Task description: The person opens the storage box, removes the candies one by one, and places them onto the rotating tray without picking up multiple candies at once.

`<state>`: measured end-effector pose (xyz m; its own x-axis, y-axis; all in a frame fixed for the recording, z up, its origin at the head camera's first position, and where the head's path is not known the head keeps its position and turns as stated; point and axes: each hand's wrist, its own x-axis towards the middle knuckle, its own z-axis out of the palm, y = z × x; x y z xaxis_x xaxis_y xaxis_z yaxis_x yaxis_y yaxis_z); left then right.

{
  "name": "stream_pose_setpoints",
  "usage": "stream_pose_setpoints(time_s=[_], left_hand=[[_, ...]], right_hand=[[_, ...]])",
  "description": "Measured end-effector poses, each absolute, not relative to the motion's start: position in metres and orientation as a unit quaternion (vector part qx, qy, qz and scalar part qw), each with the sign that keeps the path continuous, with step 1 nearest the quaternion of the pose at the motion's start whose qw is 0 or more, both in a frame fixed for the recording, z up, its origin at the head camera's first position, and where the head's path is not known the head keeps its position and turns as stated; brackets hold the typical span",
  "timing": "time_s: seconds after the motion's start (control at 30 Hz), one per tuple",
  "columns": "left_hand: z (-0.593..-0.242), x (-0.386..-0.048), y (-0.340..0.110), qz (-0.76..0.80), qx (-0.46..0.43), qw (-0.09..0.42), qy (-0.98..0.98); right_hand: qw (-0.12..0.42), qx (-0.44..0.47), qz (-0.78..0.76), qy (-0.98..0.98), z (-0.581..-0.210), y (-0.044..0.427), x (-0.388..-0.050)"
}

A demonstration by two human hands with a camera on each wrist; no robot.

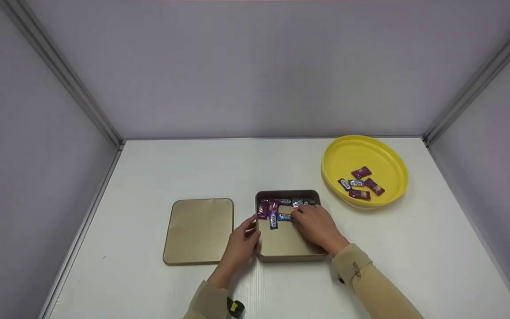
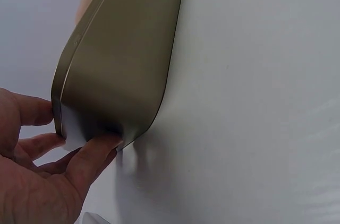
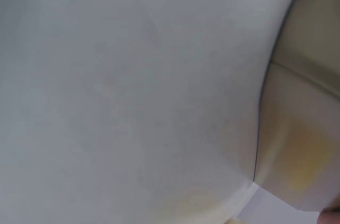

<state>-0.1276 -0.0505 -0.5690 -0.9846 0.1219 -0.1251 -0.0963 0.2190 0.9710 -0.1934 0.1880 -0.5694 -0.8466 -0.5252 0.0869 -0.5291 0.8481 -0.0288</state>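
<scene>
An open gold tin [image 1: 281, 246] stands on the white table, with purple and blue wrapped sweets [image 1: 273, 220] in its far part. My left hand [image 1: 241, 243] grips the tin's left side; in the left wrist view, fingers of the left hand [image 2: 48, 165] bear on the rim and outer wall of the tin [image 2: 117, 49]. Reaching over the right side, my right hand [image 1: 317, 223] has its fingertips down inside, at the right end of a blue packet [image 1: 284, 217]. The hand hides part of the contents. In the right wrist view, the tin's wall [image 3: 313, 27] shows at right.
Left of the tin lies a flat gold lid [image 1: 199, 230]. A round yellow tray [image 1: 365, 155] at the back right holds several purple and blue sweets [image 1: 359, 194]. Pale panels [image 1: 255, 66] enclose the table [image 1: 219, 168] at the back and sides.
</scene>
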Motion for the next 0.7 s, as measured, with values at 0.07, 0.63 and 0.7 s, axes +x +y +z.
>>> stream_pose_setpoints(time_s=[0.07,0.63,0.7], left_hand=[[-0.5692,-0.1277,-0.0511,0.627,0.006,0.095,0.773],[-0.5708,-0.1351,-0.0533,0.642,-0.026,0.086,0.761],[-0.5702,-0.1356,-0.0531,0.647,-0.028,0.085,0.758]], right_hand=[[0.046,0.275,0.030,-0.960,-0.5695,0.1881,-0.1931],[0.044,0.265,0.050,-0.962,-0.5683,0.1884,-0.1927],[0.042,0.260,0.061,-0.963,-0.5677,0.1886,-0.1928]])
